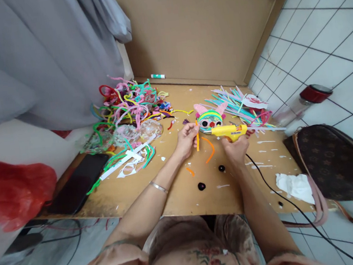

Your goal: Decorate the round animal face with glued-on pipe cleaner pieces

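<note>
Head view. The left hand [187, 140] pinches an orange fuzzy strip [198, 142] between thumb and fingers. The right hand [236, 148] is closed around the handle of a yellow glue gun [231, 130].

Alignment: the strip's long axis runs up and down in the view, roughly crosswise to the gun barrel. The nozzle [207, 132] points toward the left hand and sits just beside the strip, on its right side. Contact between nozzle and strip cannot be confirmed.

Position of the decorated animal face [210, 116]: on the table [177, 192], beyond the nozzle, ears directed away from the person. The left fingertips are nearer to it than the right hand; whether they touch it cannot be determined.

Adjacent parts: a curved orange strip [212, 147] lies between the hands, on the near side of the nozzle. A short orange piece [190, 172] and two black discs [222, 168] [201, 186] lie closer to the person. A black cable [266, 180] extends toward the lower right.
</note>
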A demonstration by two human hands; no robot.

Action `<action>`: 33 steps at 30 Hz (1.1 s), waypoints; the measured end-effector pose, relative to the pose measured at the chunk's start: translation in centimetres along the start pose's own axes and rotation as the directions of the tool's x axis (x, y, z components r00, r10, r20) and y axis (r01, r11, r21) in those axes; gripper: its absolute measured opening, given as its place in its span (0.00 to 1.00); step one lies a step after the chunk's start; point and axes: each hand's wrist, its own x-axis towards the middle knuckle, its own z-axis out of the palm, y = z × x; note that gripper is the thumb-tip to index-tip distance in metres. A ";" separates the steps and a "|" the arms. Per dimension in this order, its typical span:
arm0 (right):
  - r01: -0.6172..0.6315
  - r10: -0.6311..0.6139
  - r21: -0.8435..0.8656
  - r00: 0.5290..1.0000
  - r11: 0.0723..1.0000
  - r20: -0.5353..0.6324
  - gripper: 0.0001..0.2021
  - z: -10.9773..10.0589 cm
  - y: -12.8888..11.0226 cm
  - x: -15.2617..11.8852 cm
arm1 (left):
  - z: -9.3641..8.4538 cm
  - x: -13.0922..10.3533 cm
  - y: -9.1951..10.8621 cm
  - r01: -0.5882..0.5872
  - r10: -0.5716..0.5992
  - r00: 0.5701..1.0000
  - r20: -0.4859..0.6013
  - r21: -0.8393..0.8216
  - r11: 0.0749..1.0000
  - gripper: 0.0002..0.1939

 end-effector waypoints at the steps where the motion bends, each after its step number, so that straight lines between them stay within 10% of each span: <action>1: -0.026 0.026 -0.001 0.999 1.000 -0.045 0.22 0.0 0.0 0.0 | 0.0 -0.1 -0.1 0.011 -0.011 1.000 0.024 0.008 1.000 0.21; 9: -0.129 0.125 -0.028 0.986 0.991 -0.112 0.23 0.0 -0.7 0.2 | 0.3 -0.5 -0.6 0.083 -0.086 0.983 0.161 0.027 0.996 0.21; 33: -0.174 0.166 -0.085 0.982 0.981 -0.092 0.14 -0.1 0.0 0.4 | 0.3 -0.6 -0.5 0.114 -0.117 0.984 0.136 0.030 0.993 0.20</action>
